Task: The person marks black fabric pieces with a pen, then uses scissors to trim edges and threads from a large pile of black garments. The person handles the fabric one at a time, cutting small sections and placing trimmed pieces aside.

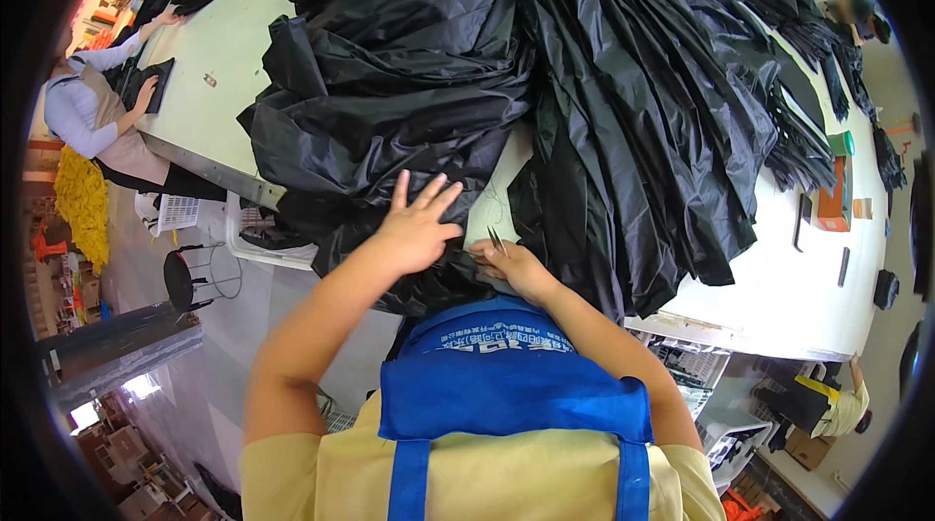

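**Two hands at the near edge of a table heaped with black fabric**

Two bare hands work at the near edge of a long white table (219, 63), where a large heap of glossy black fabric (545, 93) spills from the far edge down over the near one. The left hand (417, 227) lies flat, fingers spread wide, pressing on a fold of the fabric that hangs over the table's near edge; it grips nothing. The right hand (514, 268) is curled just beside it, pinching small metal snips (498, 241) whose thin blades stick up from the fingers. What the blades meet cannot be made out, as the black cloth swallows any seam or thread there. A blue apron (511, 390) over a yellow shirt hides the cloth's lower end and the table's edge under the hands.

Toward the table's right end, narrow black strips (813, 131) fan out beside the heap, with an orange box (834, 195) near them; small dark items along that edge are too small to tell apart. At the table's far left corner a second person (93, 112) presses both hands on a flat black piece (156, 85), partly cut off by the dark rim of the picture. At the lower right, another person in yellow (828, 404) is only partly seen beneath the table's edge.
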Demonstrator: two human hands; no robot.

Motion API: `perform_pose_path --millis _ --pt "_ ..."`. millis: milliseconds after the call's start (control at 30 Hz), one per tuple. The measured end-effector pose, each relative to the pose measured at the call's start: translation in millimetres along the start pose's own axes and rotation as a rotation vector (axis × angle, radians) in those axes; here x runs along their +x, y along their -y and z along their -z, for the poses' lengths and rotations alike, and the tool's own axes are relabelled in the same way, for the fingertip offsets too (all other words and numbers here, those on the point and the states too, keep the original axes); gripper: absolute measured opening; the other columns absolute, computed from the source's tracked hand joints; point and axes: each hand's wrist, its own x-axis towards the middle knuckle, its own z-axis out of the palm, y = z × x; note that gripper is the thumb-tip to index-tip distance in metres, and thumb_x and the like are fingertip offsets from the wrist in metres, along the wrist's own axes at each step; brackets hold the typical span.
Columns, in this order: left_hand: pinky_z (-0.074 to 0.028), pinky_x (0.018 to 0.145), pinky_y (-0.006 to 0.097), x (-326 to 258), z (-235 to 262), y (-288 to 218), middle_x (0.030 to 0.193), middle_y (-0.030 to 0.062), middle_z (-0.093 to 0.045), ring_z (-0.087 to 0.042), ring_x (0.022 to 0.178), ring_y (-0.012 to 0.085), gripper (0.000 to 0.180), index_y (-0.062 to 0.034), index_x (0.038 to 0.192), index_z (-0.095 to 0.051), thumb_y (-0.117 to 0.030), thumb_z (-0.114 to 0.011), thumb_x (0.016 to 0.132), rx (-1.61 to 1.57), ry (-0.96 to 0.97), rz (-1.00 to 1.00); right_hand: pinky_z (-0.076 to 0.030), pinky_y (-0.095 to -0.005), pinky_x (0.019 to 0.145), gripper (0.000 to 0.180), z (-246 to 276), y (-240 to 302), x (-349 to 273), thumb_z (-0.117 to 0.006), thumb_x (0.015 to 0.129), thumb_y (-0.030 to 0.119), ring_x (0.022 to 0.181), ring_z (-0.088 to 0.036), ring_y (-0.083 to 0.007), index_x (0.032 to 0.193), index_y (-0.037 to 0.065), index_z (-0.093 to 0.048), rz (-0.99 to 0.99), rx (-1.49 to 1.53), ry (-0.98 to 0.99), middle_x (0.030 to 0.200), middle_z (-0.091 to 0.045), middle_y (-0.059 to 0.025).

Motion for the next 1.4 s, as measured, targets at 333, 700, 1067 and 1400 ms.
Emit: perform_pose_path --millis 333,700,1067,1400 --pt "-0.008 0.114 0.058 -12.5 21.2 52.7 0.150 0.0015 -0.032 -0.023 0.142 0.0215 0.012 -0.0101 0.070 -0.062 -0.014 -0.060 0.081 0.150 -0.091 -0.104 -0.043 -0.0292 0.090 0.036 -45.1 -2.2 49.6 -0.044 0.100 0.031 0.106 -0.050 -0.0159 0.129 0.011 -0.054 -0.118 0.198 0.249 0.121 -0.054 -0.0044" --pt "-0.028 0.111 0.048 -43.9 29.0 37.8 0.141 0.0102 -0.043 -0.041 0.131 0.0294 0.026 -0.0087 0.101 -0.065 -0.001 -0.062 0.077 -0.334 -0.291 0.078 -0.051 -0.0416 0.092 0.039 -17.4 77.7 -45.6 -0.051 0.096 0.027 0.109 -0.060 -0.0269 0.120 -0.004 -0.055 0.230 0.849 0.134 0.120 -0.061 -0.0181" --pt "-0.046 0.071 0.027 -58.7 86.4 -80.0 0.089 0.0073 -0.057 -0.056 0.077 0.0156 0.026 0.0015 0.099 -0.058 -0.005 -0.070 0.076 -1.040 -0.423 0.049 -0.046 -0.0393 0.098 0.053 -28.1 123.3 -84.3 -0.049 0.095 0.033 0.111 -0.059 -0.0269 0.134 -0.003 -0.043 0.327 0.804 -0.008 0.128 -0.055 -0.0172" --pt "-0.046 0.068 0.019 -57.4 93.4 -78.8 0.085 0.0001 -0.063 -0.056 0.075 0.0030 0.014 0.0041 0.101 -0.063 -0.001 -0.061 0.088 -1.766 -0.342 0.109 -0.040 -0.0265 0.070 0.040 -14.6 145.2 -122.6 -0.045 0.097 0.030 0.077 -0.048 -0.0124 0.120 -0.002 -0.047 0.787 -0.093 -0.927 0.089 -0.054 -0.0064"
